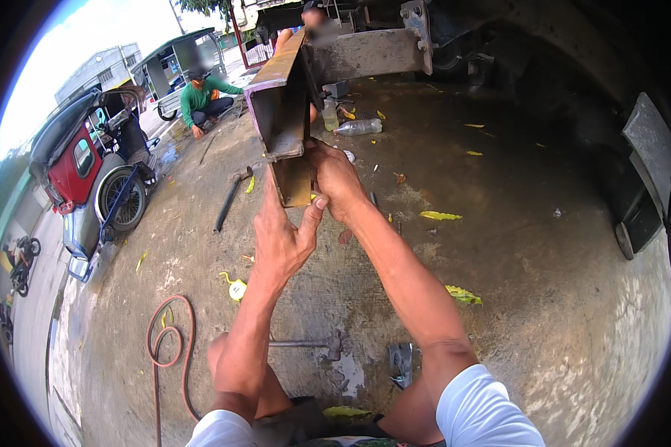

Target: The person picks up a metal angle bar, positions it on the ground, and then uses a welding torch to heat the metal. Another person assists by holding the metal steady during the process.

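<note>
- The steel channel (279, 104) is held up in front of the person, above the concrete floor (499, 246); its long axis is pointed forward, away from the body, with the near end turned toward the wearer.
- By the channel, an open side is presented to the right; its top flange is seen from above, receding toward a grey metal beam (369, 54).
- Below the near end, a smaller metal piece (296, 185) is held; its lower edge is directed toward the wearer. Whether the two are joined cannot be told.
- The channel is coloured rusty brown on top and dark within, and its left edge is tinged purplish. The smaller piece is tan, flat-faced and straight-edged.
- By the left hand (282, 237), the smaller piece is gripped at its left side, the thumb raised by the lower right corner.
- By the right hand (337, 182), its right side is grasped with bent fingers; the fingertips are partly hidden.
- Beyond the channel, a second person (317, 16) is partly screened by it.
- On the floor, a hammer (232, 200), a yellow tape measure (236, 290) and a plastic bottle (360, 127) are seen lying.
</note>
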Demonstrator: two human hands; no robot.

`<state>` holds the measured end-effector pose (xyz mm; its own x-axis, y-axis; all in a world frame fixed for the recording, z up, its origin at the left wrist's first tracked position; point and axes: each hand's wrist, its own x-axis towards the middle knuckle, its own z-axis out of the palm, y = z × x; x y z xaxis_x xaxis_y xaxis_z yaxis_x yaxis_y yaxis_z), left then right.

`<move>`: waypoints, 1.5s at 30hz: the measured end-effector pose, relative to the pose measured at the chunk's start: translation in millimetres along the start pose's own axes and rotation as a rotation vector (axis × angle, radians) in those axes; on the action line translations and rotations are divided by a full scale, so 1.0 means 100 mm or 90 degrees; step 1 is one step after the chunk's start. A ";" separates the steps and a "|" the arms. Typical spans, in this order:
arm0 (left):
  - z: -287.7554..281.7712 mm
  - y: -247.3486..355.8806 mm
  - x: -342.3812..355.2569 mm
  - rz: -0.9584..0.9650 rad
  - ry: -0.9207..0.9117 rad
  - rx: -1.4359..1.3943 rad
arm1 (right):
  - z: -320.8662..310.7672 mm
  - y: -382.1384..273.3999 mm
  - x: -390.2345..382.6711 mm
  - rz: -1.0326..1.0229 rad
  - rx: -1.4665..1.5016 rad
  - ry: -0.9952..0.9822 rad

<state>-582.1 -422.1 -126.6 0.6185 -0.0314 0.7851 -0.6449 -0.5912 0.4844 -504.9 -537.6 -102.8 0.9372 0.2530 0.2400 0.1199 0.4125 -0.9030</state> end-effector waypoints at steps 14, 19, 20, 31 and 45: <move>0.16 -0.02 -0.03 0.043 0.064 -0.015 | -0.13 0.07 0.06 -0.064 0.048 -0.081; 0.11 -0.03 -0.01 0.075 0.073 0.009 | -0.07 0.08 0.03 -0.065 0.045 -0.068; 0.10 -0.04 -0.01 0.064 0.054 0.005 | -0.08 0.10 0.03 -0.073 0.048 -0.066; -0.03 -0.13 0.04 0.071 -0.003 0.138 | -0.13 0.15 0.06 -0.097 0.089 -0.077; 0.09 -0.20 0.05 0.159 0.094 0.172 | -0.23 0.14 -0.02 -0.068 0.090 -0.127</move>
<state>-561.8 -417.8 -135.7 0.3740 -0.0957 0.9225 -0.6135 -0.7715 0.1687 -497.2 -552.9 -123.9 0.8370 0.3629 0.4095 0.1552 0.5602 -0.8137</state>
